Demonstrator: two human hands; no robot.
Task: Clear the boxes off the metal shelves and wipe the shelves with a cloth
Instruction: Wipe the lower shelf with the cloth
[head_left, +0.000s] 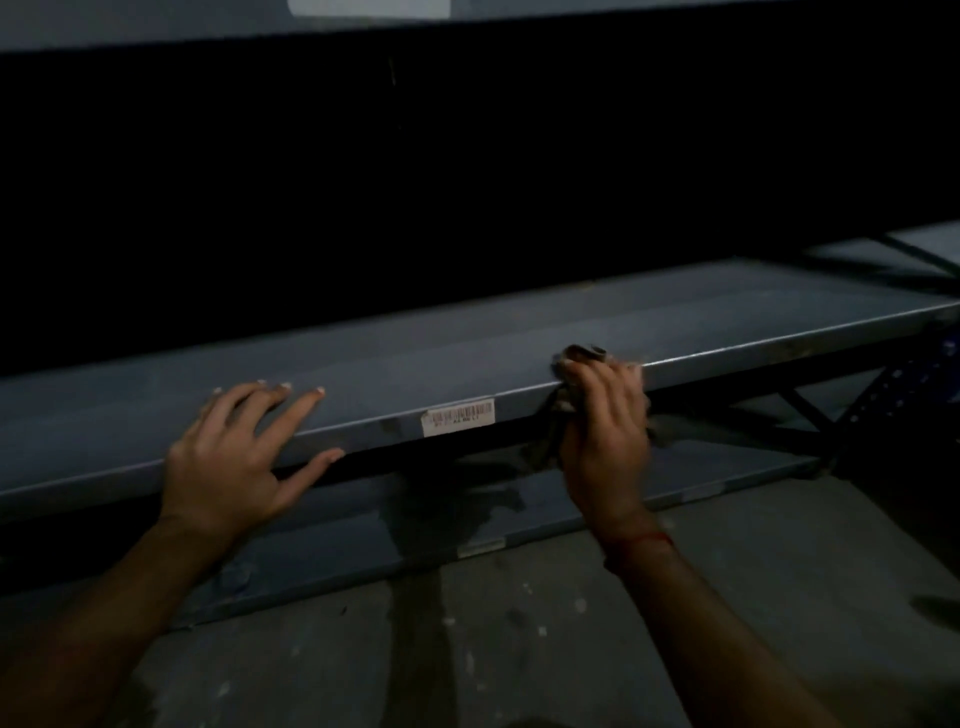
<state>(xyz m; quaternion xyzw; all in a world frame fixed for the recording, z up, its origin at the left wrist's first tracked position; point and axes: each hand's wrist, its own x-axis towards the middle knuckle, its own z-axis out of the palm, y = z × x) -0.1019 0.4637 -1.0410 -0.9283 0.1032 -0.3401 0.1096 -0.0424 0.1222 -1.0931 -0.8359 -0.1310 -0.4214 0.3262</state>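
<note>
Head view in dim light: the left hand (234, 457) lies flat on the grey metal shelf (467, 358), fingers spread straight and thumb over its near edge. Right of a barcode label (458, 416) on that edge, the right hand (605, 431) grips a crumpled cloth (558, 415) — bunched over the shelf's near edge, some hanging below.

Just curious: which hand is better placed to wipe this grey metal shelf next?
Right hand: it grips the dark crumpled cloth at the grey metal shelf's front edge; left hand rests flat and empty.
</note>
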